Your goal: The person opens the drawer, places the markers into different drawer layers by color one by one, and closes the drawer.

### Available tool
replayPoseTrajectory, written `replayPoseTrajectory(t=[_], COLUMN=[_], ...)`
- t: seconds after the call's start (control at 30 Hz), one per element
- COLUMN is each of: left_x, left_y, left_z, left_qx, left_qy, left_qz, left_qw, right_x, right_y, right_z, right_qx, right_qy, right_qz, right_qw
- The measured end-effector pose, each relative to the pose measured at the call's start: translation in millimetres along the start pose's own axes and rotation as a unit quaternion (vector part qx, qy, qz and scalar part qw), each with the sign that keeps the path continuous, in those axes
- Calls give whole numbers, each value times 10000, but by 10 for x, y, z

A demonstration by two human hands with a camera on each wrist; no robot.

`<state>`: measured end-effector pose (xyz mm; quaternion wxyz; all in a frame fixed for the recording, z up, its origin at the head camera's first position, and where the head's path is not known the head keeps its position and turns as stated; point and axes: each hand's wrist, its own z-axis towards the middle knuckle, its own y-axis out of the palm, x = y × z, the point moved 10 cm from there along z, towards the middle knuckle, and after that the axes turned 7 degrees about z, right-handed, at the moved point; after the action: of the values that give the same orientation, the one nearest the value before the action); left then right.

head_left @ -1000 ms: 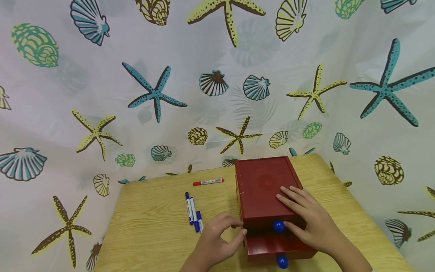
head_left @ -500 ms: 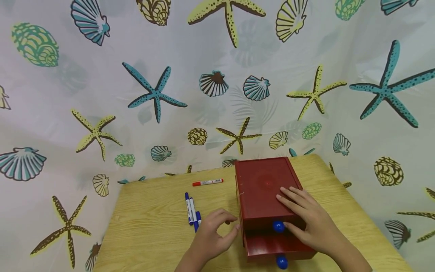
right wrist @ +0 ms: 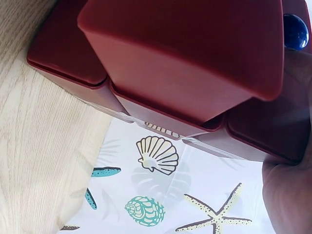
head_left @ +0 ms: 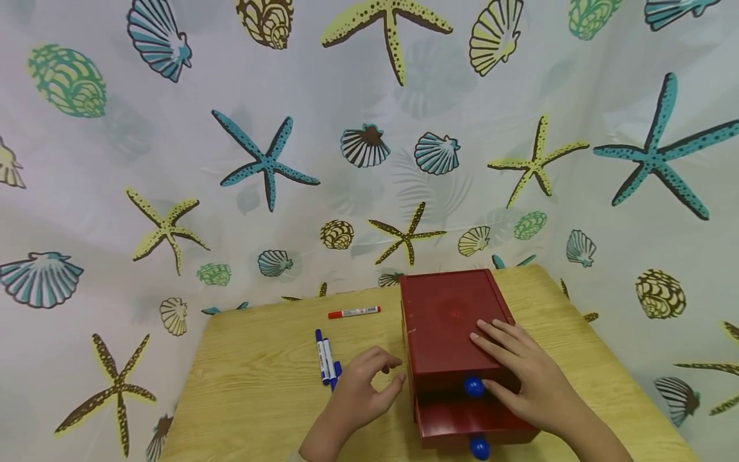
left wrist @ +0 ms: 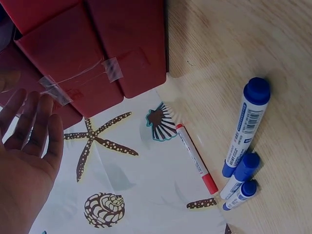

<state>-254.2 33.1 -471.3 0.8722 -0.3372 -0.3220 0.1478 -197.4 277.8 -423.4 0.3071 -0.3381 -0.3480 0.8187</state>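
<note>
A dark red drawer cabinet (head_left: 441,314) stands on the table. Its middle drawer (head_left: 456,414) is pulled out toward me, with a blue knob (head_left: 479,447) on its front. The drawer above is closed, and has its own blue knob (head_left: 474,386). My right hand (head_left: 531,375) rests on the cabinet's top right edge, fingers spread and straight, thumb beside the upper knob. Just left of the cabinet, my left hand (head_left: 365,388) hovers with loosely bent fingers, apart from it and holding nothing. Clear tape (left wrist: 113,69) crosses the cabinet's side in the left wrist view.
Several markers lie left of the cabinet: a red marker (head_left: 354,312) toward the back, and blue-capped markers (head_left: 321,359) in a cluster, partly hidden by my left hand. The wooden table (head_left: 254,385) meets a curtain (head_left: 323,186) printed with shells and starfish.
My left hand has drawn back to the left, away from the cabinet's front left corner. My right hand and the pulled-out drawer stay as they were.
</note>
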Motion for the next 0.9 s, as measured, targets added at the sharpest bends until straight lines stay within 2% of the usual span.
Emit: replayPoseTrajectory(t=[0.37, 0.9], left_x=[-127, -461], left_y=[64, 34], left_z=[131, 277], left_qx=[-197, -105], left_qy=[-134, -275], left_qz=[207, 819], left_qw=[9995, 9962], right_x=[7, 39], right_y=[-20, -7], right_z=[-14, -31], right_qx=[-13, -63], right_qy=[120, 199], right_qz=[33, 50], right_qw=[9999, 9998])
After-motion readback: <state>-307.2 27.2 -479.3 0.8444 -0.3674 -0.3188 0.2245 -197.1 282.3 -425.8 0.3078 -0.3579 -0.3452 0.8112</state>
